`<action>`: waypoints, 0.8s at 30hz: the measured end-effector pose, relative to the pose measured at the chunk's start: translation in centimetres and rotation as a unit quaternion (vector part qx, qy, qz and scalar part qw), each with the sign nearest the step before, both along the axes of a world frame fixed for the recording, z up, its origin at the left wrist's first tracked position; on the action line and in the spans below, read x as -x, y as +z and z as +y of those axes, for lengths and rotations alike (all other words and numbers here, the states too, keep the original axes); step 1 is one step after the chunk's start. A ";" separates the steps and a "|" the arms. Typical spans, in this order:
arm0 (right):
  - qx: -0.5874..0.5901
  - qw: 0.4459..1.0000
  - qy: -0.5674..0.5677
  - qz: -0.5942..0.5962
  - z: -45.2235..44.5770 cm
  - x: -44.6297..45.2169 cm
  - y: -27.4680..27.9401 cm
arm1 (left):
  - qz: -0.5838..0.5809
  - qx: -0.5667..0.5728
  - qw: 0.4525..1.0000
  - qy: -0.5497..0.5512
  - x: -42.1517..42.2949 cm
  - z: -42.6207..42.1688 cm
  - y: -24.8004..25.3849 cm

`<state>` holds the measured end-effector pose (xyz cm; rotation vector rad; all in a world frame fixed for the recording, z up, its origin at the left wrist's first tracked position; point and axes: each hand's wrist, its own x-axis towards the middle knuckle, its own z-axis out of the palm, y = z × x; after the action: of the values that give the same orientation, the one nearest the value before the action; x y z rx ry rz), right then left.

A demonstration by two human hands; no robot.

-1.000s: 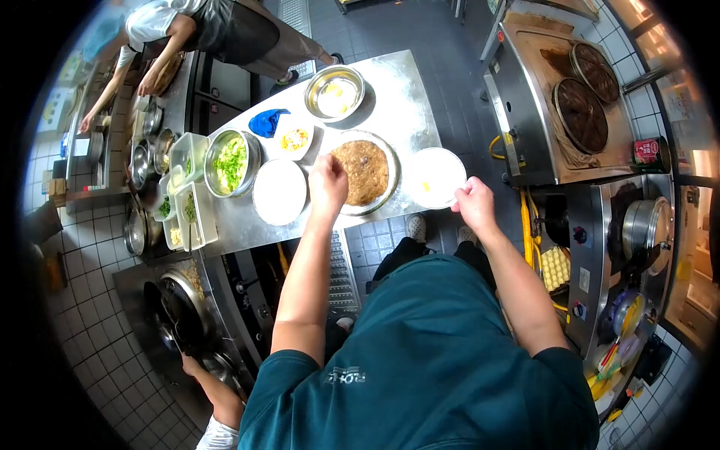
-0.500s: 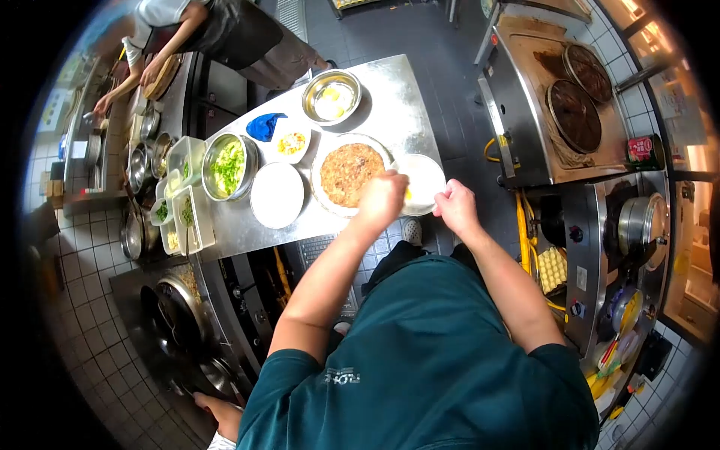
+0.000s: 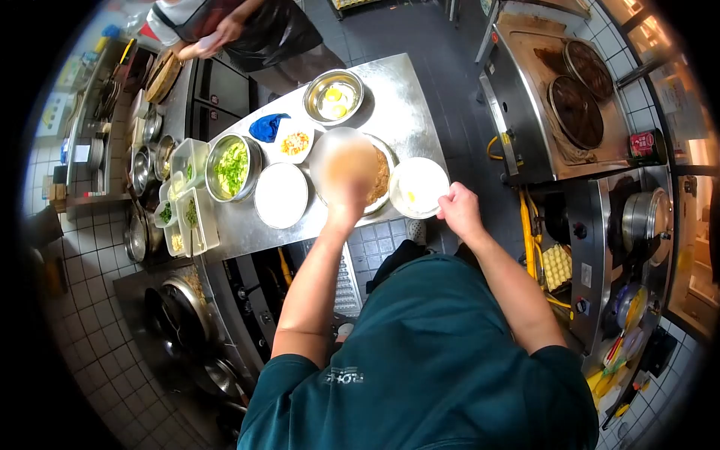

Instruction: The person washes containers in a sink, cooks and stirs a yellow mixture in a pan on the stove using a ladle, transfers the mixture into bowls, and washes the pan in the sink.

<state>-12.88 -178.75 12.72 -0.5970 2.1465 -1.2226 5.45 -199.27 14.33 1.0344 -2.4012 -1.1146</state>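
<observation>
My right hand (image 3: 460,210) grips the rim of a white bowl (image 3: 420,184) with a little yellow in it, beyond the table's front right edge. Smeared by motion, my left hand (image 3: 349,180) is over a round plate that bears a flat brown patty (image 3: 380,180); its fingers cannot be made out. To the left are a white plate (image 3: 281,196), a small dish of chopped orange and white bits (image 3: 293,142) and a steel bowl of chopped greens (image 3: 231,168). A steel bowl with egg yolks (image 3: 333,97) sits behind the patty.
A blue cloth (image 3: 268,127) and clear containers (image 3: 196,217) lie on the steel table (image 3: 397,82). A person in an apron (image 3: 274,37) stands behind it. Woks (image 3: 174,307) are at the lower left, a griddle (image 3: 525,97) at the right.
My left hand moved right to the white bowl, then back left over the patty. The person behind now stands nearer, hands together. The arm at the lower left has gone from view.
</observation>
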 end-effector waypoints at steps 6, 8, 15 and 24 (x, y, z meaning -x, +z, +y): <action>0.003 0.999 -0.031 0.012 1.6 1.1 -0.5 | -0.008 -0.173 0.985 0.006 0.2 -1.9 -1.4; 0.001 0.999 -0.039 0.010 2.1 1.2 -0.4 | 0.038 0.125 0.984 -0.117 0.8 -3.7 -3.0; -0.019 0.996 -0.083 -0.021 3.9 0.9 0.3 | -0.053 0.043 0.997 -0.033 -1.1 -8.1 -0.2; -0.039 0.989 -0.136 -0.039 6.8 0.3 1.3 | -0.114 0.173 0.978 -0.015 -3.3 -5.6 -0.8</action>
<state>-13.21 -171.91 14.02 -0.2239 2.2496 -1.2724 8.74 -204.85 13.55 1.0523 -2.6694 -0.5778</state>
